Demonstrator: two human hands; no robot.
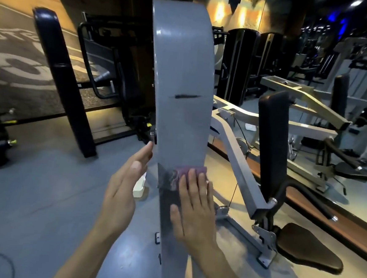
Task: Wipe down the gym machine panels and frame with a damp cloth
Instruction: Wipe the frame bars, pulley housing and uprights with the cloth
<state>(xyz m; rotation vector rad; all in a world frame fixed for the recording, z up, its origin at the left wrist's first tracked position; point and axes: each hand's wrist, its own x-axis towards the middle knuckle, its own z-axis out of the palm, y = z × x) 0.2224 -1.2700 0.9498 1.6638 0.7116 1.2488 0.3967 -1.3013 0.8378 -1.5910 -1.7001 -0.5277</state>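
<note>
A tall grey curved machine panel (pixel 183 77) stands straight ahead, with a dark smear across its middle. My right hand (pixel 194 207) lies flat on the panel's lower part, fingers straight, and presses a purple cloth (pixel 188 171) against it. A darker wet patch shows on the panel to the left of the cloth. My left hand (pixel 124 184) is held flat beside the panel's left edge, fingers straight, the fingertips near the edge. It holds nothing.
The machine's grey frame arm (pixel 242 163), black back pad (pixel 270 143) and black seat (pixel 308 247) are to the right. A black upright post (pixel 62 79) stands to the left. More gym machines fill the background. A small white object (pixel 139 185) sits on the grey floor.
</note>
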